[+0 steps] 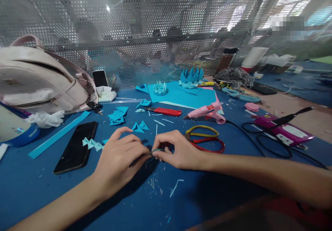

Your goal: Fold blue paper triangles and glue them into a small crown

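My left hand (121, 156) and my right hand (176, 149) meet low over the blue table, thumbs and fingertips pinched close together. Between the fingertips shows a small, thin dark piece (158, 150), mostly covered, and its kind cannot be made out. Just left of my left hand lies a pale blue zigzag strip of folded paper (92, 144), partly over a black phone (75, 148). Folded blue paper triangles (140, 126) lie beyond my fingers. Scissors with yellow and red handles (207, 144) rest beside my right wrist.
Behind are a red utility knife (164, 111), a pink glue gun (207, 112) with a black cord, blue paper sheets (181, 97) and two folded-paper crowns (192, 77). A pale backpack (38, 78) stands left. A perforated metal panel (145, 26) closes the back. Paper scraps litter the front.
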A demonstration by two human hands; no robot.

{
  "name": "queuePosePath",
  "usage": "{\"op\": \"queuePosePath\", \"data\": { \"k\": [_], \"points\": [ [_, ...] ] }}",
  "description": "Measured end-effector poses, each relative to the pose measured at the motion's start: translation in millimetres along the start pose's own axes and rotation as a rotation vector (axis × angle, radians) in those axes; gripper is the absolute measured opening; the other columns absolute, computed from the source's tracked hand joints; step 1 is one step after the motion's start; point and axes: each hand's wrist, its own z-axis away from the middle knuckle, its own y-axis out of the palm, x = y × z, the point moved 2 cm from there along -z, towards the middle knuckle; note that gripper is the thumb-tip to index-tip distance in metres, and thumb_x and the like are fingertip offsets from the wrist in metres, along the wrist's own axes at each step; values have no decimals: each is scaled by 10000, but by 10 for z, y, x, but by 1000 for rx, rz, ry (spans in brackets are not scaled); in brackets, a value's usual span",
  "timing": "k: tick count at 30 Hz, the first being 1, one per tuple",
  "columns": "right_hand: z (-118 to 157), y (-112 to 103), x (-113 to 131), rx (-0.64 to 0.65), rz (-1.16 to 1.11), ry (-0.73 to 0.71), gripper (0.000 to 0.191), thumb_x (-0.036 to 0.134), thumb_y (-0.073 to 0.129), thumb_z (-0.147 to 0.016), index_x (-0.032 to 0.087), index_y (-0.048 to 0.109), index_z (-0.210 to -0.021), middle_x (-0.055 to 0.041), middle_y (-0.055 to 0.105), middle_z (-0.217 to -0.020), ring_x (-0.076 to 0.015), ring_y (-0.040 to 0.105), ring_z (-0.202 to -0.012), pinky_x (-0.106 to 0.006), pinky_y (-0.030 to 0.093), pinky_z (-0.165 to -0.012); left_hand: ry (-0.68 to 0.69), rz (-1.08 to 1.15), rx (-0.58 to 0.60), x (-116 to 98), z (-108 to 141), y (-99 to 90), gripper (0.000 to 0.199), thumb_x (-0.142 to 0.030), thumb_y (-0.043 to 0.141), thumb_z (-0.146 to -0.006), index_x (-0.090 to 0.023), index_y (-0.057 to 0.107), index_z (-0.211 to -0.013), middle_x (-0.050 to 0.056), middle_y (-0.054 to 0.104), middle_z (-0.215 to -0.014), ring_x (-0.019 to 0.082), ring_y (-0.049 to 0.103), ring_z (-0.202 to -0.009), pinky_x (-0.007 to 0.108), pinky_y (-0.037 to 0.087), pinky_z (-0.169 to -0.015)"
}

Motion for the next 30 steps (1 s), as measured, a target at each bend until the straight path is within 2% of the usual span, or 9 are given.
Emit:
{"op": "queuePosePath", "data": {
  "k": [2, 4, 7, 10, 12, 16, 23, 27, 30],
  "points": [
    [-15, 2, -10, 50, -70, 102, 96, 201, 647, -865, 141, 657, -790, 23, 640, -608, -72, 520, -497, -168, 384, -484, -133, 94, 74, 40, -14, -9, 103, -182, 651, -913, -204, 656, -813, -46, 684, -718, 141, 617, -678, 388, 394, -902],
    [-35, -2, -20, 73, -92, 123, 113, 248, 702, -842, 137, 683, -847, 31, 622, -607, -73, 533, -528, -163, 392, -498, -273, 160, 139, 82, -19, -23, 105, -198, 680, -877, -225, 661, -778, -56, 686, -722, 155, 610, -693, 350, 413, -812],
    [-52, 30, -67, 168, -254, 250, 317, 310, 796, -761, 145, 684, -1007, 54, 600, -623, -66, 536, -506, -153, 392, -457, -448, 237, 171, 120, -21, -48, 117, -250, 686, -857, -253, 675, -741, -61, 708, -753, 183, 620, -763, 322, 412, -730],
    [-36, 106, -108, 349, -589, 445, 272, 330, 730, -823, 130, 665, -994, 41, 643, -635, -59, 547, -416, -151, 410, -383, -509, 279, 135, 121, -36, -67, 137, -299, 672, -859, -266, 691, -727, -60, 713, -751, 185, 619, -772, 325, 416, -741],
    [-28, 124, -115, 390, -738, 472, 232, 330, 683, -865, 116, 690, -957, 18, 674, -649, -57, 574, -417, -144, 435, -384, -514, 288, 109, 119, -48, -76, 148, -295, 657, -861, -267, 698, -722, -55, 716, -746, 181, 620, -766, 328, 416, -751],
    [-36, 80, -137, 293, -810, 468, 269, 362, 701, -864, 104, 745, -926, -19, 714, -682, -49, 619, -462, -113, 432, -395, -523, 278, 70, 132, -60, -99, 143, -301, 661, -846, -264, 707, -716, -44, 726, -756, 183, 625, -766, 332, 421, -773],
    [-61, 23, -174, 67, -744, 473, 288, 381, 839, -709, 115, 729, -719, -48, 739, -699, -67, 633, -475, -117, 387, -371, -554, 260, 55, 174, -60, -121, 182, -338, 651, -848, -246, 709, -702, -12, 733, -743, 201, 648, -751, 318, 437, -716],
    [-71, -71, -134, -42, -561, 347, 211, 328, 814, -748, 127, 750, -732, -33, 723, -666, -72, 614, -461, -142, 390, -391, -601, 284, 63, 213, -72, -132, 208, -355, 651, -851, -238, 705, -687, -10, 726, -725, 203, 665, -736, 309, 446, -698],
    [-78, -188, -67, -158, -304, 104, 111, 259, 753, -828, 155, 784, -806, -34, 742, -725, -96, 637, -533, -196, 486, -505, -651, 375, 111, 230, -102, -136, 236, -353, 635, -861, -216, 699, -680, -7, 718, -689, 185, 665, -680, 278, 449, -636]
  ]
}}
